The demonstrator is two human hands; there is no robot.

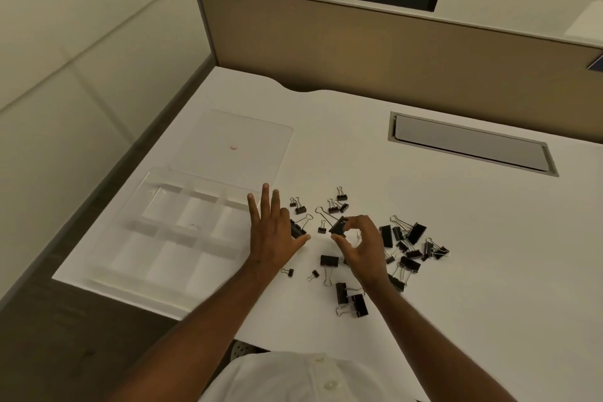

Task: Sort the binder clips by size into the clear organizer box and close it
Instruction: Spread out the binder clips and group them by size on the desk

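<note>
Several black binder clips of different sizes lie scattered on the white desk, from small ones (336,206) at the back to large ones (354,300) at the front. My right hand (359,248) pinches a large binder clip (337,227) between thumb and fingers, just above the desk. My left hand (272,232) is spread with straight fingers beside the organizer's right edge, touching another large clip (298,228). The clear organizer box (163,238) lies open at the left with divided compartments; its lid (235,140) is folded back flat behind it.
A grey cable hatch (470,143) is set into the desk at the back right. A tan partition wall (391,52) runs behind the desk. The desk's left edge (107,192) drops to the floor next to the organizer.
</note>
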